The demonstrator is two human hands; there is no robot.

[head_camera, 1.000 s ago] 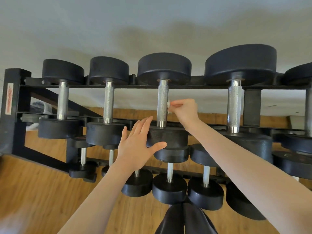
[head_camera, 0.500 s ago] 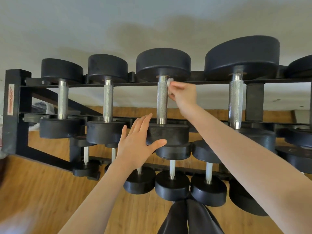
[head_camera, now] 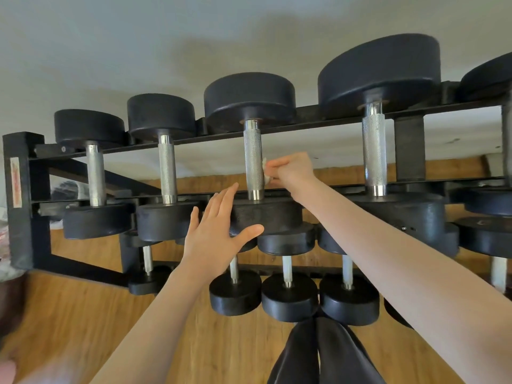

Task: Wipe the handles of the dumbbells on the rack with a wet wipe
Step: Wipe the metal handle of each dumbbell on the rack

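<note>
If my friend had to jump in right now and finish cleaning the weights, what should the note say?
Right hand: pinching the wet wipe against the right side of the third dumbbell handle on the top shelf, about mid-height.
Left hand: open, fingers spread, steadying that dumbbell's near head.
Done: cannot tell which handles are already clean.
Left: finish this handle, then the bigger dumbbell handle to the right, the rest of the top shelf as needed, and the lower shelf.

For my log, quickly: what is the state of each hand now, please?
Left hand: open, fingers spread, resting on the dumbbell head.
Right hand: closed on the wet wipe, pressed to the handle.
</note>
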